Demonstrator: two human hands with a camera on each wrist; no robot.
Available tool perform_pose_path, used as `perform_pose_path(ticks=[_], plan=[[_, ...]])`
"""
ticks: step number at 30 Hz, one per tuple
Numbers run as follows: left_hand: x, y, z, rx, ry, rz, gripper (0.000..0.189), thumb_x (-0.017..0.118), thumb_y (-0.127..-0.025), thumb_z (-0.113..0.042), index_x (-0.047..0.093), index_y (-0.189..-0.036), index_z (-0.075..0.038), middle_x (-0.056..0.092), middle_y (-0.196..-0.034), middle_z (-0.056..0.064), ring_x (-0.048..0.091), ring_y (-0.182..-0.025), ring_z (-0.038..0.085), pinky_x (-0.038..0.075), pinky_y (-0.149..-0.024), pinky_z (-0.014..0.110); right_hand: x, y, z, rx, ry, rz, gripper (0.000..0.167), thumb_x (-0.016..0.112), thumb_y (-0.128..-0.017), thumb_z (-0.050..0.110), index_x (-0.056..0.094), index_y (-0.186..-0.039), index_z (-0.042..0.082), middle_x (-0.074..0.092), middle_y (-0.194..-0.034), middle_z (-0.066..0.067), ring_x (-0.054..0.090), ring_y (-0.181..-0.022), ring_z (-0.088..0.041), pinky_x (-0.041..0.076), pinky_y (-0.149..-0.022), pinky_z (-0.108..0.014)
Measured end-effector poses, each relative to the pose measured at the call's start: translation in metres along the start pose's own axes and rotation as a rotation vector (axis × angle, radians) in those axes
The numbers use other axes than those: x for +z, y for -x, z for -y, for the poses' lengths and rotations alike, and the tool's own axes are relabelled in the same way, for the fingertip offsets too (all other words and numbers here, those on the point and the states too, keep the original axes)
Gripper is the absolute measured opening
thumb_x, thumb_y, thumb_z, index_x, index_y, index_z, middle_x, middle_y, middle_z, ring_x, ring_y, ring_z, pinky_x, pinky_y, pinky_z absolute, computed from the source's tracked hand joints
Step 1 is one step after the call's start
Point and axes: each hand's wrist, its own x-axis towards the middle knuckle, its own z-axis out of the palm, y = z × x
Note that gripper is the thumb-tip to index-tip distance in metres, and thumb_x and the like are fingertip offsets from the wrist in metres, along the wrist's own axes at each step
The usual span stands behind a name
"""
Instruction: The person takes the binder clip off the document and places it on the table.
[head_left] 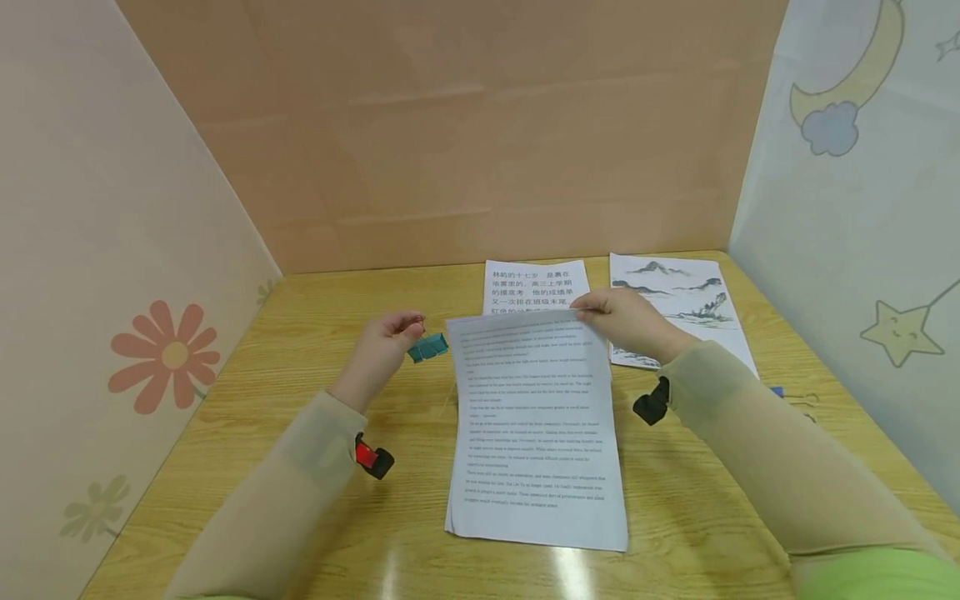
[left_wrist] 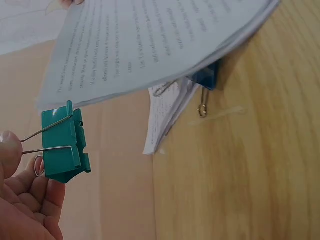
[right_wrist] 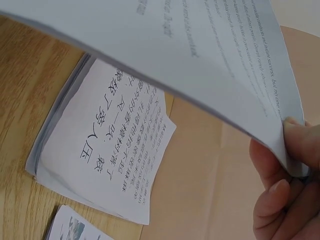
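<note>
My left hand (head_left: pixel 386 346) pinches a teal binder clip (left_wrist: pixel 60 142) by its wire handles, thumb on one side and fingers on the other. In the head view the clip hangs just left of the top left corner of a stack of printed sheets (head_left: pixel 536 425). The sheets carry English text and are raised off the table at their top edge. My right hand (head_left: pixel 626 321) grips the stack at its top right corner, with the thumb on the printed face and curled fingers behind, as the right wrist view shows.
Behind the stack lie pages with large Chinese characters (head_left: pixel 536 283). Right of them is a sheet with an ink landscape (head_left: pixel 675 300). A blue binder clip (head_left: pixel 777 391) with wire handles lies near the right side of the wooden table (head_left: pixel 300 325). Papered walls enclose the table.
</note>
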Motion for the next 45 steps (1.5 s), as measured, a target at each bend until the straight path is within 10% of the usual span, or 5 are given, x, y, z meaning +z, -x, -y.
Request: perform_pose_path(ticks=[23, 45], plan=[[-0.014, 0.034, 0.065, -0.094, -0.207, 0.073, 0.041, 0.05, -0.102, -0.027, 0.053, -0.134, -0.003, 0.057, -0.13, 0.014, 0.052, -0.121, 0.031, 0.04, -0.101, 0.05, 0.006, 0.001, -0.007, 0.014, -0.003, -0.001, 0.027, 0.049, -0.101, 0.015, 0.067, -0.12, 0.008, 0.068, -0.112, -0.009, 0.059, -0.103, -0.025, 0.046, -0.081, -0.04], [-0.07, 0.07, 0.112, -0.243, -0.214, -0.004, 0.052, 0.046, -0.102, -0.036, 0.047, -0.138, 0.002, 0.056, -0.13, 0.022, 0.047, -0.125, 0.038, 0.033, -0.104, 0.056, 0.008, 0.002, -0.006, 0.012, -0.002, -0.01, 0.029, 0.049, -0.101, 0.014, 0.065, -0.123, 0.006, 0.065, -0.119, -0.013, 0.055, -0.115, -0.03, 0.045, -0.092, -0.047]])
